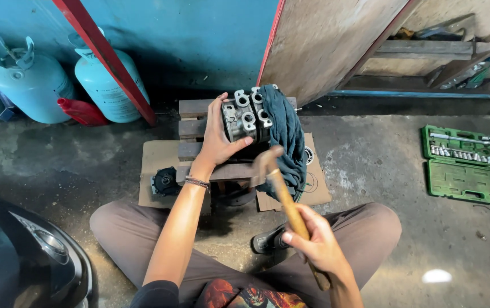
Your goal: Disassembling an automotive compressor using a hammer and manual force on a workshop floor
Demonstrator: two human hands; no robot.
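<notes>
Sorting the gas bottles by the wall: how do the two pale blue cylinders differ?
The left cylinder stands clear, its handle ring in full view; the right cylinder is crossed by a red bar, with a red object at its base. Both are pale blue, upright, against the blue wall.

You get soft, dim daylight; the hammer [279, 182] head blurs with motion, and edges beyond it bend.

Two pale blue gas cylinders [68, 80] stand against the blue wall [199, 40] at upper left, a red container [82, 111] lying between them. Open green socket set case [467, 164] on the concrete floor [370, 165] — well right. Flattened cardboard [159, 162] lies centre.
</notes>
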